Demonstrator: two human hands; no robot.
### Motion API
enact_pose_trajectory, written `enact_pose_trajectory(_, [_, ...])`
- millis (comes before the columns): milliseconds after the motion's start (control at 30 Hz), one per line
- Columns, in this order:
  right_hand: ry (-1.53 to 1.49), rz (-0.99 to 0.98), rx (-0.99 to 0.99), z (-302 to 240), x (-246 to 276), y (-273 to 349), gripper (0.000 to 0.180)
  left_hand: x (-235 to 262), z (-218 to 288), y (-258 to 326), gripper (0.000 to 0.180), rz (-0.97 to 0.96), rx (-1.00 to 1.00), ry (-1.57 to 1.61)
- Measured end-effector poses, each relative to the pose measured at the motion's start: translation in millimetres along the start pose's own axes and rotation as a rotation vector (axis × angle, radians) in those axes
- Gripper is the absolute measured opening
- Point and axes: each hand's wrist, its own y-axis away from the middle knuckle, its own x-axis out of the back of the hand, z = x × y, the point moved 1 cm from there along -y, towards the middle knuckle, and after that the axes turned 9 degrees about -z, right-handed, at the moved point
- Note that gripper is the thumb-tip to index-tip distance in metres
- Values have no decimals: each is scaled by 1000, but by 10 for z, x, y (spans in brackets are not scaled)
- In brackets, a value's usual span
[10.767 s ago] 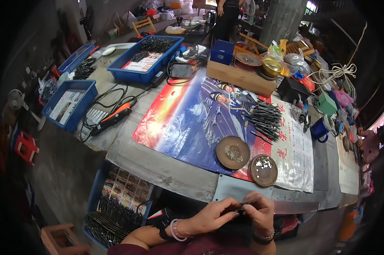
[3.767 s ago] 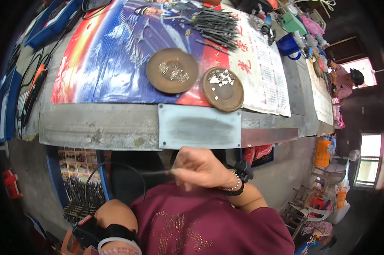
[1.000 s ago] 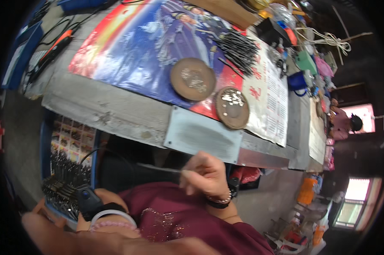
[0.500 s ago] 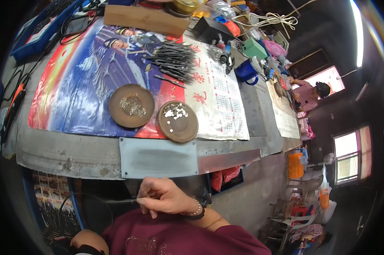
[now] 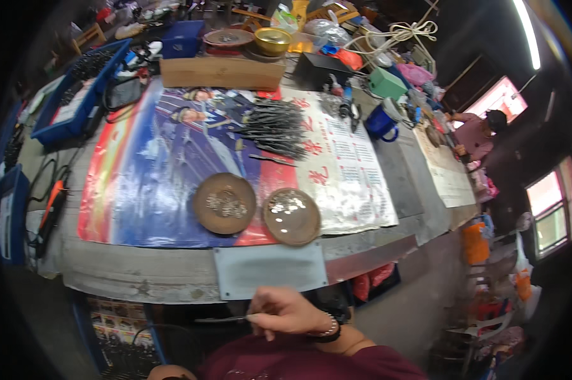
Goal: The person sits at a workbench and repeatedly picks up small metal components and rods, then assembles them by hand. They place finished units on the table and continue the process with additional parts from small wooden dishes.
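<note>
My right hand is held in front of the bench's near edge, thumb and fingers pinched on the end of a thin dark rod-like piece that points left. The piece is too blurred to name its kind. Of my left arm only a bit shows at the lower edge; that hand is out of the picture. Beyond the right hand lies a blue-grey plate at the bench edge. Behind it sit two round brown dishes: the left dish holds small metal bits, the right dish small shiny silvery pieces.
A pile of slim dark pieces lies on a poster. Behind stand a wooden block, a brass-coloured bowl and a blue mug. Blue trays and an orange-black tool are left; another person sits far right.
The view has tilted up, so the bench appears lower and further right, with more of its far side showing. My right hand keeps its pinch on the thin dark piece.
</note>
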Motion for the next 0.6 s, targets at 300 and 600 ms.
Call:
enact_pose_trajectory(300, [62, 179, 69, -205, 79, 107, 9, -428, 176, 391, 38, -871, 447, 603])
enact_pose_trajectory(600, [-145, 223, 57, -43, 101, 71, 8, -548, 274, 624, 37, -946, 674, 715])
